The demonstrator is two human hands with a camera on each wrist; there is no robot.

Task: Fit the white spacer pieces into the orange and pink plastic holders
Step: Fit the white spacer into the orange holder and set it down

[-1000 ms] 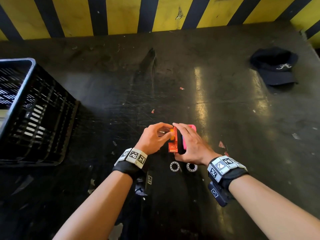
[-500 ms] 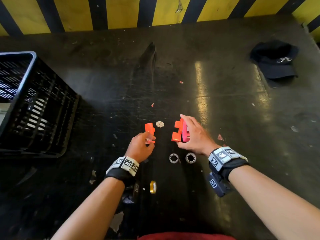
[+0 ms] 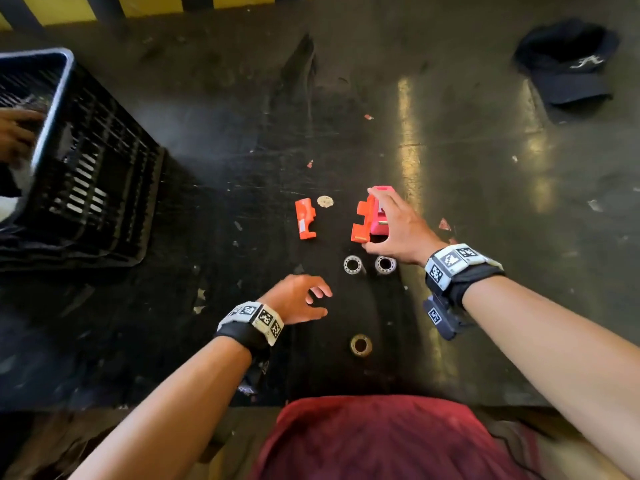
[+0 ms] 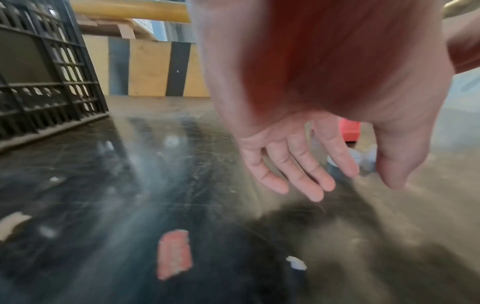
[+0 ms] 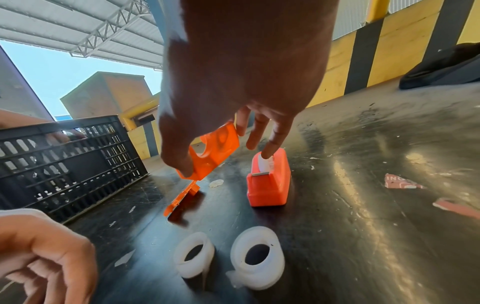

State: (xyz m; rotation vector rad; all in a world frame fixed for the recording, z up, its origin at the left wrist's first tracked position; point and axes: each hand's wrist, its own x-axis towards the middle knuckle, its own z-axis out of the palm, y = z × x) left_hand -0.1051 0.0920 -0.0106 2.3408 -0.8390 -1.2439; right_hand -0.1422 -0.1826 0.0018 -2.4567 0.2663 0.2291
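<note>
My right hand [image 3: 375,223] pinches an orange holder half [image 3: 362,220] between thumb and fingers, tilted off the table. One finger [image 5: 267,152] touches the top of the pink holder [image 3: 380,223], which stands on the table right beside it. A second orange holder half [image 3: 305,220] lies loose to the left, with a small white disc [image 3: 325,201] beside it. Two white spacers [image 3: 352,264] [image 3: 385,265] sit just below my right hand. My left hand [image 3: 322,302] hovers nearer me, open and holding nothing.
A black slatted crate [image 3: 86,168] stands at the left, with another person's hand [image 3: 14,133] at its rim. A dark cap [image 3: 571,64] lies far right. A brass-coloured ring [image 3: 360,345] sits near the table's front edge. Small paper scraps [image 3: 445,224] dot the dark tabletop.
My left hand has set its orange half down on the table and drawn back towards me, empty. My right hand keeps its orange half by the pink holder. Another person's hand appeared at the crate.
</note>
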